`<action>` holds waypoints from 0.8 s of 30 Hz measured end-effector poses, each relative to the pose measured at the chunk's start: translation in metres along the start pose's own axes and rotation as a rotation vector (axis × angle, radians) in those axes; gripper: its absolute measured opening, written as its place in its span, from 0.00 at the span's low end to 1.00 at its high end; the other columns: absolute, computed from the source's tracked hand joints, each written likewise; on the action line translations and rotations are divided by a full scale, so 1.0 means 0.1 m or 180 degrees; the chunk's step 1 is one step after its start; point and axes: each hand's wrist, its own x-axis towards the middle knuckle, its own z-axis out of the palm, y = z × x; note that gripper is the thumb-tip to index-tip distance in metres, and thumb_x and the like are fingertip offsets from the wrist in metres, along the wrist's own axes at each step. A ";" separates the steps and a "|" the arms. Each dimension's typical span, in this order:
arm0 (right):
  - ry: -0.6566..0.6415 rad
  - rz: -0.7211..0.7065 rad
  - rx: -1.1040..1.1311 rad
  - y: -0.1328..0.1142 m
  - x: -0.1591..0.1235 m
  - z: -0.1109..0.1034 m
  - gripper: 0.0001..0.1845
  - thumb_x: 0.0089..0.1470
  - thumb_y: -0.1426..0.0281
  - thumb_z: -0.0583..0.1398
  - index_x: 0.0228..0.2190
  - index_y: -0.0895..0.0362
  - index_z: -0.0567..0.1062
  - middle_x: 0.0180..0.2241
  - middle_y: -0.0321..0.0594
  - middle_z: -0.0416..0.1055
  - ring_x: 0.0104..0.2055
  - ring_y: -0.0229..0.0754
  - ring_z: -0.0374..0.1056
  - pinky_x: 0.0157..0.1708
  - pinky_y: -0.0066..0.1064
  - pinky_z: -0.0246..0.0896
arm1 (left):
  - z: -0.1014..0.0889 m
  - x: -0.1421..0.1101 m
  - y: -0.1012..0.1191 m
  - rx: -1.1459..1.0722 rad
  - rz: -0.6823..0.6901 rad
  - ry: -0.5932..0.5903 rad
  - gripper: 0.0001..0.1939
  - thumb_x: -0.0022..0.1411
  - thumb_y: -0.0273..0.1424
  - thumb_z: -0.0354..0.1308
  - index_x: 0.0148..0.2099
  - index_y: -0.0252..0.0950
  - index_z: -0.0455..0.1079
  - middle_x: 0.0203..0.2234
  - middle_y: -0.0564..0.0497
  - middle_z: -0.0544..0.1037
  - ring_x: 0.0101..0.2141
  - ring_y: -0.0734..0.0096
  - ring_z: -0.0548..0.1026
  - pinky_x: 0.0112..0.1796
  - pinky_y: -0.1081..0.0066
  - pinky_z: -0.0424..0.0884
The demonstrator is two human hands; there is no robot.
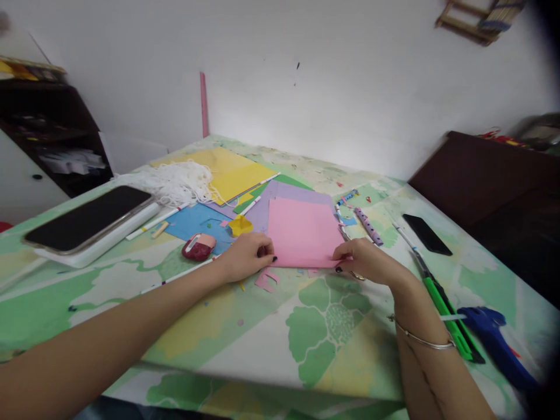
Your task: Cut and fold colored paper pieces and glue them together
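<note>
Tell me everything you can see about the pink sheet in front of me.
The pink sheet is plain, roughly rectangular, and looks like smooth paper or thin card. It lies nearly flat above the patterned tablecloth, partly covering a purple sheet. A narrow strip along its near edge looks folded. The left hand touches its near left corner; the right hand, its near right corner.

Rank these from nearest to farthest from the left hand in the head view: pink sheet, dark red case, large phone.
1. Pink sheet: touching the left hand, on its right.
2. Dark red case: just left of the hand.
3. Large phone: much farther left, past the case.
</note>
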 end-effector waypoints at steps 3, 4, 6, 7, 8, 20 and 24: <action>0.0162 0.0015 0.0080 0.04 0.01 0.00 0.11 0.48 0.78 0.54 0.25 0.56 0.76 0.24 0.36 0.74 0.27 0.38 0.66 0.28 0.27 0.56 | 0.00 0.00 -0.01 -0.0008 -0.0065 0.0025 0.04 0.55 0.26 0.55 0.29 0.33 0.69 0.24 0.52 0.72 0.27 0.73 0.68 0.29 0.74 0.62; 0.0221 0.0010 0.0035 0.04 0.02 0.00 0.12 0.48 0.77 0.54 0.26 0.57 0.76 0.26 0.37 0.74 0.28 0.38 0.67 0.30 0.27 0.57 | 0.00 0.00 -0.01 0.0003 -0.0095 0.0036 0.04 0.55 0.26 0.55 0.29 0.33 0.69 0.24 0.52 0.72 0.27 0.73 0.68 0.29 0.74 0.62; 0.0286 0.0057 -0.0165 0.02 0.05 0.03 0.12 0.49 0.78 0.53 0.27 0.57 0.77 0.27 0.39 0.75 0.30 0.39 0.68 0.31 0.28 0.56 | 0.00 0.01 -0.01 0.0043 -0.0125 0.0065 0.04 0.56 0.26 0.55 0.29 0.33 0.70 0.24 0.52 0.72 0.27 0.73 0.68 0.29 0.73 0.62; 0.0316 0.0116 -0.0300 0.00 0.07 0.06 0.12 0.50 0.78 0.53 0.27 0.57 0.77 0.28 0.40 0.76 0.30 0.39 0.68 0.32 0.28 0.56 | 0.01 0.01 -0.01 0.0065 -0.0122 0.0080 0.05 0.56 0.26 0.54 0.29 0.33 0.70 0.24 0.51 0.72 0.27 0.73 0.68 0.29 0.73 0.62; 0.0351 0.0180 -0.0432 -0.02 0.09 0.08 0.12 0.50 0.78 0.53 0.28 0.57 0.77 0.28 0.41 0.76 0.31 0.40 0.68 0.33 0.29 0.56 | 0.01 0.02 -0.01 0.0083 -0.0106 0.0095 0.04 0.56 0.26 0.54 0.30 0.32 0.70 0.25 0.51 0.72 0.27 0.73 0.69 0.30 0.73 0.62; 0.1232 -0.0684 -0.0556 -0.54 0.21 0.40 0.10 0.58 0.75 0.53 0.37 0.56 0.74 0.39 0.43 0.74 0.44 0.44 0.64 0.50 0.42 0.48 | 0.03 0.04 -0.02 0.0151 0.0002 0.0084 0.04 0.54 0.26 0.56 0.27 0.33 0.69 0.24 0.52 0.71 0.27 0.73 0.68 0.30 0.73 0.62; 0.1309 -0.0731 -0.0204 -0.53 0.25 0.47 0.09 0.59 0.72 0.53 0.37 0.58 0.74 0.37 0.44 0.74 0.42 0.42 0.66 0.42 0.35 0.53 | 0.03 0.05 -0.03 0.0170 -0.0025 0.0090 0.04 0.53 0.26 0.55 0.27 0.34 0.69 0.23 0.53 0.70 0.26 0.73 0.67 0.29 0.73 0.62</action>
